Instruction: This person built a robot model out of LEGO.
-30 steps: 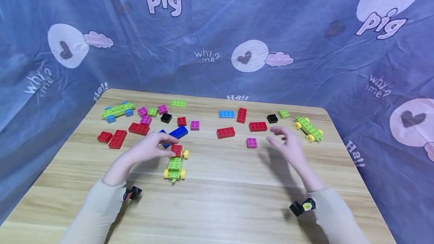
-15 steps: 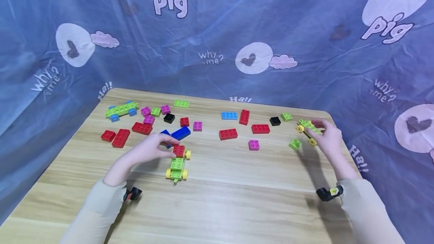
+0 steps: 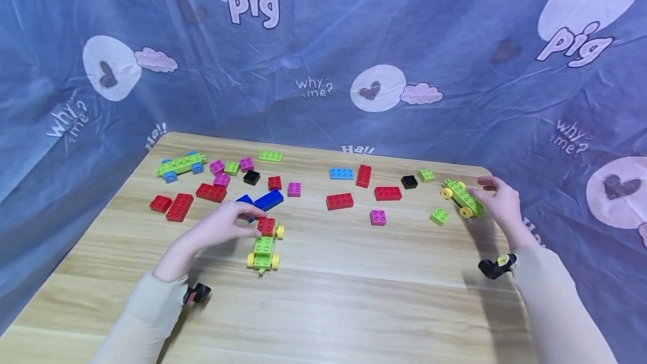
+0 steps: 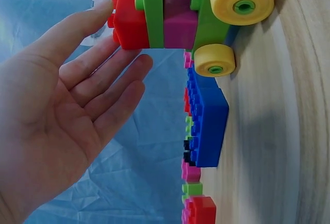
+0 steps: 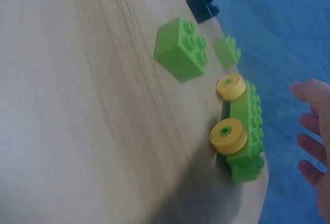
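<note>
My left hand (image 3: 237,224) lies with straight fingers on the table; its fingertips (image 4: 103,7) touch the red brick (image 3: 266,224) on a green car with yellow wheels (image 3: 263,247). The left wrist view shows that car (image 4: 206,17) with a magenta brick under a green plate, and a blue brick (image 4: 206,115) behind it. My right hand (image 3: 492,198) hovers open at the table's far right corner, just beside a second green car with yellow wheels (image 3: 462,198). The right wrist view shows this car (image 5: 242,136) a little apart from my fingers (image 5: 314,131). A small green brick (image 3: 439,216) lies left of it.
Loose red, pink, green, black and blue bricks are strewn across the back of the wooden table (image 3: 354,308). A green car with blue wheels (image 3: 181,165) stands at the back left. A blue printed cloth (image 3: 323,44) walls in the table. The right car sits close to the table edge.
My right hand moved from mid-table to the right car, leaving a small green brick on the table, and has now drawn slightly off the car. The left hand stayed.
</note>
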`<state>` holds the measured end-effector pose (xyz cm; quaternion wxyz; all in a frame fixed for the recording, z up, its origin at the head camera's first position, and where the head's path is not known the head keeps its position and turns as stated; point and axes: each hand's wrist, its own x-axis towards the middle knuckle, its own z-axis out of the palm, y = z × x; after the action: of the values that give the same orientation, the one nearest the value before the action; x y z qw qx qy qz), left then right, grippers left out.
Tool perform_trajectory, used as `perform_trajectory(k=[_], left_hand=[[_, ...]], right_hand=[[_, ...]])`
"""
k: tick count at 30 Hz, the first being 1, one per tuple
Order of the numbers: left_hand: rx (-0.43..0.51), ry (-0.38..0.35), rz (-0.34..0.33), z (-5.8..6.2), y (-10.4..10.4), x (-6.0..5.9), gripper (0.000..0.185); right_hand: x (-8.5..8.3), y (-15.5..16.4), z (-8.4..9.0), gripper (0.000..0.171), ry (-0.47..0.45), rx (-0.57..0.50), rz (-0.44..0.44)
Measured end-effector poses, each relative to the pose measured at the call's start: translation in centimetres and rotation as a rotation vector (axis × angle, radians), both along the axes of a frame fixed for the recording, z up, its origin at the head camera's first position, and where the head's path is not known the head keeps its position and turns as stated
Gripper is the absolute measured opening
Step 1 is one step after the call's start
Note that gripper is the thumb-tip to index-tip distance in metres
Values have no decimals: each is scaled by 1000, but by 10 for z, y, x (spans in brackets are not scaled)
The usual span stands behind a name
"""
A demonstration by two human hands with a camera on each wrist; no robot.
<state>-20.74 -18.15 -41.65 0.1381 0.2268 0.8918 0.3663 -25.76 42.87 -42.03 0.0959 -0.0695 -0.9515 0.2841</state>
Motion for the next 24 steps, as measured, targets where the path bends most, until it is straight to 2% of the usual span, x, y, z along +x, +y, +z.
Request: perform_trajectory(k=[9, 24], left_hand=[[-1, 26, -3, -2, -1, 1, 40], [-9, 8, -11, -2, 2, -3, 38]], right_hand=[[-5, 9, -12, 62, -88, -32, 22], [-19, 19, -26, 62, -138, 26, 92]])
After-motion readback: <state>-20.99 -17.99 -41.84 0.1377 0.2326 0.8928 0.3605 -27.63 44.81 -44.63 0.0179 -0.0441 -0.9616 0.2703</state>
